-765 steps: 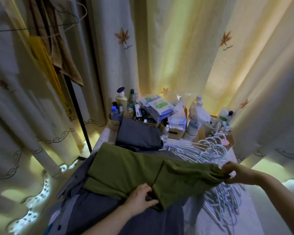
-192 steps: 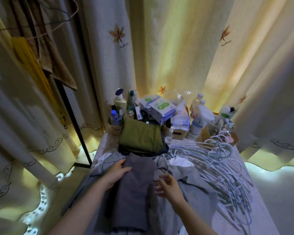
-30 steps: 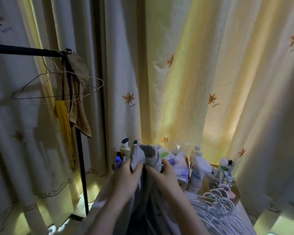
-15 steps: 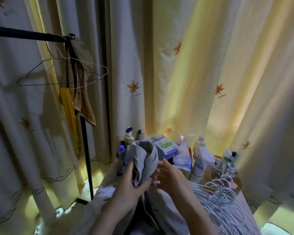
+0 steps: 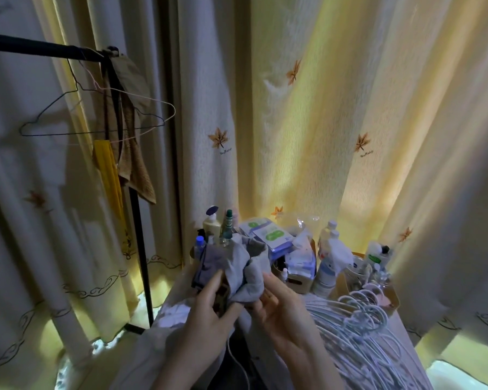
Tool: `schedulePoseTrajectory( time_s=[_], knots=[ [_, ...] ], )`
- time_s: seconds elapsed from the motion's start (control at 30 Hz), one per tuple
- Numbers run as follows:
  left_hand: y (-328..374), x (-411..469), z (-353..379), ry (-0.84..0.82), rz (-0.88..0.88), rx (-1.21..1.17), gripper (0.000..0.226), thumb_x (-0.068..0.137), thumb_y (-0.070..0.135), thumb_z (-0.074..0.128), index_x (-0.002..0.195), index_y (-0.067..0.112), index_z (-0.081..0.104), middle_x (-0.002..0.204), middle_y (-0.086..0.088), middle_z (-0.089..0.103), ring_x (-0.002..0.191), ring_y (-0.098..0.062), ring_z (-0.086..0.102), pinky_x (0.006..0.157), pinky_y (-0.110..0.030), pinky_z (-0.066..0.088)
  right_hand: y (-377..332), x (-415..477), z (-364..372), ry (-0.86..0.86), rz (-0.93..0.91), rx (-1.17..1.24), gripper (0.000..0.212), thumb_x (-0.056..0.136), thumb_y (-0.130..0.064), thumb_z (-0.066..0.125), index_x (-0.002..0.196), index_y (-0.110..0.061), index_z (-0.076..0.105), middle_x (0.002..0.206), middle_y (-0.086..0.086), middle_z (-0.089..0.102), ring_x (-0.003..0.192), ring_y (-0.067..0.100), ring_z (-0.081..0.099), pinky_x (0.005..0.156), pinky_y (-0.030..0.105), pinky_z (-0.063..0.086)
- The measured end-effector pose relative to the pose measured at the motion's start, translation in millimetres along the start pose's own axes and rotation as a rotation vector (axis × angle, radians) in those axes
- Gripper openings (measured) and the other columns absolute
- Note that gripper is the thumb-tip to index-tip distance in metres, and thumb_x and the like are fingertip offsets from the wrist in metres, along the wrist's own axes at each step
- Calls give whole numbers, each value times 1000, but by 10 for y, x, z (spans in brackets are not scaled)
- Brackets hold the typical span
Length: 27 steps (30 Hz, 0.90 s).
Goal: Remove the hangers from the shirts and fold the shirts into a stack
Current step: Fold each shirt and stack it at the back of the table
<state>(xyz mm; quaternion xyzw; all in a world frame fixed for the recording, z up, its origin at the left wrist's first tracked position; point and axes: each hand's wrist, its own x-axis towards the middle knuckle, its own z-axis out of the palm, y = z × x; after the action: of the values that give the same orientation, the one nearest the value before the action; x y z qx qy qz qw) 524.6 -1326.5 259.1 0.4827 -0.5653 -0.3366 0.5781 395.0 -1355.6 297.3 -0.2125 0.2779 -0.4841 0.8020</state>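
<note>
I hold up the collar end of a grey shirt (image 5: 243, 263) in front of me, above the table. My left hand (image 5: 209, 313) grips the bunched fabric from the left, thumb on the front. My right hand (image 5: 282, 308) touches the shirt's right side with fingers loosely curled under the cloth. A thin white hanger wire (image 5: 238, 361) runs down below my left hand. The rest of the shirt drapes down toward me. A pile of white hangers (image 5: 358, 327) lies on the table to the right. The folded stack is hidden behind the shirt.
Bottles, tissue packs and small boxes (image 5: 276, 243) crowd the table's back edge. A black clothes rack (image 5: 135, 220) stands at left with two bare wire hangers (image 5: 96, 122), a brown towel and a yellow cloth. Leaf-print curtains surround the table.
The camera has tilted slightly down. My hands have lowered the shirt's collar a little, and my right hand has slipped lower along its right side.
</note>
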Motion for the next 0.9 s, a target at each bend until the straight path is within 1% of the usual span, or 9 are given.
schedulePoseTrajectory(
  time_s=[0.07,0.13,0.23,0.33,0.43,0.53,0.63,0.73,0.9],
  knots=[
    [-12,-9,6,68,-20,-59,50,89,5,61,115,48,55,121,24,62,117,4,54,90,-12,46,-17,46,-106,129,-194,-347,46,80,-9,69,122,-3,50,113,15,63,87,24,70,65,31,58],
    [-2,-13,-31,66,-34,-93,51,89,5,61,107,52,63,115,24,65,110,4,59,83,-9,47,-130,34,-202,190,-488,-782,74,69,-26,78,132,-29,40,135,-5,48,113,12,58,87,27,53],
    [37,9,-93,-57,-1,-26,39,88,17,64,105,52,64,109,20,68,105,1,63,83,-14,49,-368,39,-286,-165,-683,-1230,108,57,-47,83,145,-45,20,146,-28,23,135,-9,25,105,10,31],
    [170,71,-111,-192,44,52,19,88,27,62,101,40,67,105,11,68,99,1,63,82,-15,50,-583,122,-130,-438,-558,-1554,98,57,-48,84,139,-53,29,143,-24,32,136,-2,26,109,20,31],
    [389,293,-180,-119,65,73,44,88,16,63,97,59,63,103,26,66,98,5,61,77,-9,49,-760,257,139,-550,-527,-1474,47,69,-29,82,111,-25,62,104,-14,66,99,1,61,83,18,49],
    [652,598,-283,-54,144,-20,29,82,28,64,105,47,61,107,14,65,100,-5,63,79,-16,52,-1013,353,459,-466,-689,-1372,17,78,-22,73,89,-13,64,83,-6,68,78,5,64,68,20,50],
    [740,768,-453,-164,127,59,51,75,44,70,118,49,43,116,21,57,105,-5,60,81,-24,54,-1421,359,858,-386,-923,-1365,29,78,-27,72,92,-2,64,87,12,67,84,25,65,75,39,53],
    [677,829,-543,-269,21,241,68,73,47,75,120,60,29,117,20,57,104,0,59,79,-18,50,-1806,326,1242,-369,-1097,-1433,33,78,-26,74,89,4,62,87,21,63,84,31,61,75,41,50],
    [709,1079,-667,14,69,351,27,88,19,64,98,43,57,95,14,65,93,0,62,66,-12,48,-2193,269,1669,-270,-1234,-1559,28,77,-23,76,89,0,64,87,14,67,87,26,61,79,39,48]
  ],
)
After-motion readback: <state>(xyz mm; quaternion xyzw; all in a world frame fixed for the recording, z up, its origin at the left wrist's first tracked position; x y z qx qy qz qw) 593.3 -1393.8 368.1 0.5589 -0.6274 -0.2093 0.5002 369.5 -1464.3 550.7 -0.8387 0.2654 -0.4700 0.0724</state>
